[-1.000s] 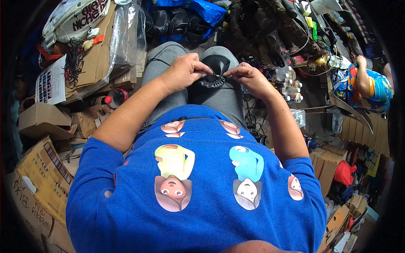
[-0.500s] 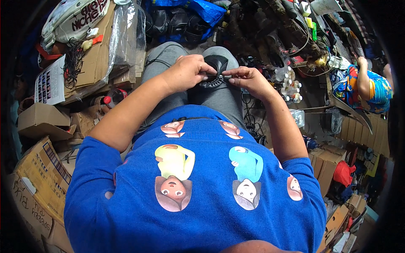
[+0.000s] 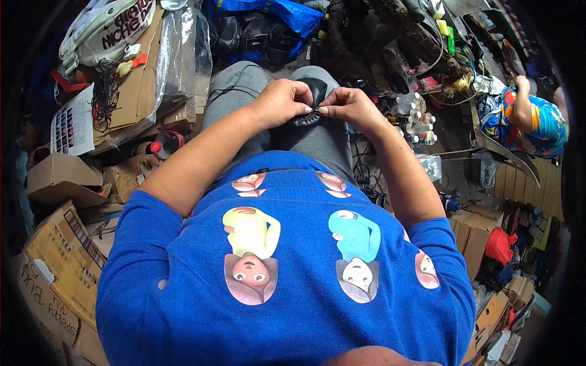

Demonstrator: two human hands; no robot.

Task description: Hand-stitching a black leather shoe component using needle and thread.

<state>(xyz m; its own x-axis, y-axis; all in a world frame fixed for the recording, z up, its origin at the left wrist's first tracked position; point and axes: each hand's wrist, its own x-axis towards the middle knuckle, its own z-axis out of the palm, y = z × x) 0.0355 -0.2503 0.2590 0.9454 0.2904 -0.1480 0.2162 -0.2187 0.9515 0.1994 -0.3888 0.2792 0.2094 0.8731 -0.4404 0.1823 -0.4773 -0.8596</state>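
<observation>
A black shoe upper with a puckered, ribbed edge rests over my right thigh, near the knee. My left hand is closed in a pinch at the left of that edge. From the other side my right hand pinches the same edge, thumb and forefinger pressed together. The two sets of fingertips are almost touching. Anything thin between them is too small to make out. Both my legs, in grey trousers, are under the work.
Several small bottles stand to the right of my knee. Flattened cardboard, a red-capped bottle and boxes crowd the left. A blue bag with black items lies ahead. Another person in bright patterned clothing is at far right.
My right hand has come in to the left, and its fingertips now meet the upper's edge beside my left fingers. Half a second ago a thin, light thing showed at its fingertips.
</observation>
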